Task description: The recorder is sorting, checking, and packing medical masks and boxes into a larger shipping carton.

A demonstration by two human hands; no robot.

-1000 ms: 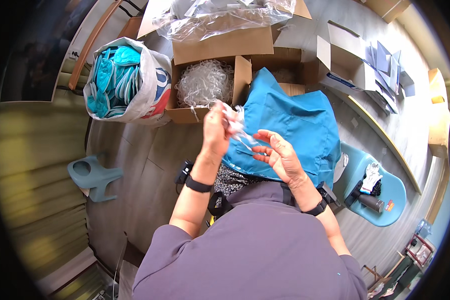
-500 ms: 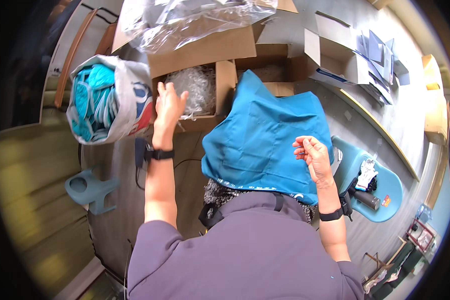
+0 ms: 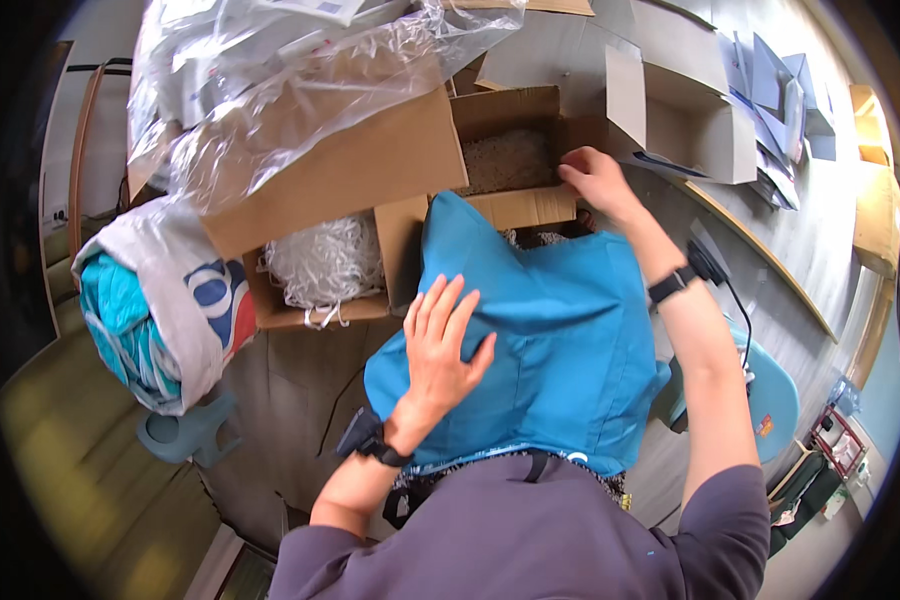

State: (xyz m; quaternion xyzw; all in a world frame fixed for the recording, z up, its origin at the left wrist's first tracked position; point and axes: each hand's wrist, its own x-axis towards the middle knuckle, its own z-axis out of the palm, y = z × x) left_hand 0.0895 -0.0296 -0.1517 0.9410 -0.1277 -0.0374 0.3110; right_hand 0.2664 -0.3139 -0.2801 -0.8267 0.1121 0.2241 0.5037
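A blue apron [image 3: 530,370] is spread over my lap. My left hand [image 3: 440,350] is open above its left part, the fingers stretched and spread; I cannot tell whether it touches the cloth. My right hand [image 3: 602,183] is at the right edge of a brown cardboard box [image 3: 520,208], its fingers loosely bent and nothing visible in them. Brown loose material lies inside that box. To its left, another cardboard box [image 3: 402,240] holds white shredded paper filler [image 3: 325,262].
At the left stands a white bag [image 3: 175,270] full of turquoise pouch-like items [image 3: 120,310]. Clear plastic sheeting [image 3: 300,120] covers the raised flap. An opened white carton [image 3: 685,120] is at the back right. Light blue stools stand at the left [image 3: 195,430] and right [image 3: 775,390].
My left hand has moved from the filler box rightward over the apron. My right hand has reached forward to the brown box's edge. The view has shifted.
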